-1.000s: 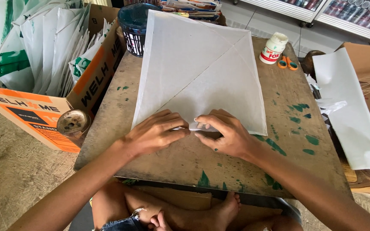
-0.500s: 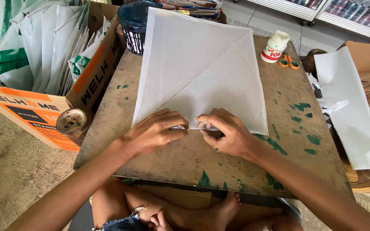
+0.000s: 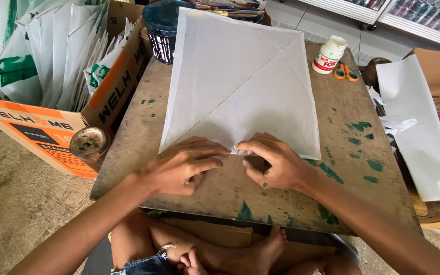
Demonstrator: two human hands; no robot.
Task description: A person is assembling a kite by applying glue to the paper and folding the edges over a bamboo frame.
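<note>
Kite paper [image 3: 240, 86] lies flat on the desk [image 3: 342, 168]: thin, light, tear-prone, best held at its stick-stiffened edges. Left hand [image 3: 182, 165] and right hand [image 3: 273, 163] fingers press its near corner, pinching the fold.

Low worn wooden board table on a bare floor, daylight from above.

From my feed I see the scuffed brown board table [image 3: 169, 102] flecked with green paint, set over a rough tan concrete floor [image 3: 11, 198]. An orange-and-white cardboard box [image 3: 42, 132] stuffed with white sheets stands at its left edge. Pale tiled floor [image 3: 311, 20] runs behind, under a white metal shelf rack [image 3: 413, 15]. Light is soft, even daylight.
</note>
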